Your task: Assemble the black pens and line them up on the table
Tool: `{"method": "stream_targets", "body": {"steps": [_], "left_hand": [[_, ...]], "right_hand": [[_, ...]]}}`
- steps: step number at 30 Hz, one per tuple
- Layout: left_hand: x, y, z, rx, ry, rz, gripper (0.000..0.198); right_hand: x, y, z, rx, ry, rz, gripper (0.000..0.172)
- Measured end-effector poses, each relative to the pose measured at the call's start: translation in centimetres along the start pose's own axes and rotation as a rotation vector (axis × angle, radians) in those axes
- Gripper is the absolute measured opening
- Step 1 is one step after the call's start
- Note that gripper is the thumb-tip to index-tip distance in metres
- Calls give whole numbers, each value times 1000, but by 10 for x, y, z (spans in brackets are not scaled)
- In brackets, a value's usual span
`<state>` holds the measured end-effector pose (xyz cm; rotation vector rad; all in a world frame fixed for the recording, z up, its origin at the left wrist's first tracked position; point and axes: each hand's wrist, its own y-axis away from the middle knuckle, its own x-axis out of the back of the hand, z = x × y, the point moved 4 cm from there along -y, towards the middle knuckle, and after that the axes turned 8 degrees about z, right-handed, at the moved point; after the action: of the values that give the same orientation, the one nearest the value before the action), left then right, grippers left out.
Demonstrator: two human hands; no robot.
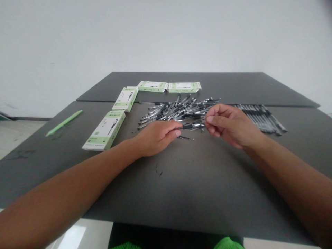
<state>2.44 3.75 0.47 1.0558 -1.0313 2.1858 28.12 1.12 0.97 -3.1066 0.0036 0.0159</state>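
My left hand [160, 136] is closed, thumb against forefinger, on a pen [187, 127] whose dark grip sticks out to the right. My right hand [229, 124] is closed in a pinch a short way to the right of that pen. Whatever lies between its fingertips is too small to make out. Just behind both hands spreads a loose pile of clear-barrelled black pens [176, 110], pointing in many directions. A thin black refill-like piece [186, 138] lies on the table below the left fingertips.
Beyond my right hand, several pens [259, 119] lie side by side in a row. Green-and-white pen boxes [106, 129] form a bent line along the left and back of the pile. A light green pen-shaped stick [64, 122] rests at the far left of the dark table [181, 193].
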Motion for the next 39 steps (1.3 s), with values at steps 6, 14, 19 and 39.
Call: {"method": "stream_targets", "body": {"steps": [6,14,19,39], "left_hand": [[0,0,0,7,-2,-2,37],[1,-1,1,-5,-7,6,36],[1,-1,1,-7,-9,7,35],[1,-2,3,2,7,-2,35]], "right_hand": [[0,0,0,11,35,-3,34],[-3,1,0,-8,15,-26,32],[-4,2,1,-10,8,-25,32],[-5,1,5,-10,-5,-50,32]]}}
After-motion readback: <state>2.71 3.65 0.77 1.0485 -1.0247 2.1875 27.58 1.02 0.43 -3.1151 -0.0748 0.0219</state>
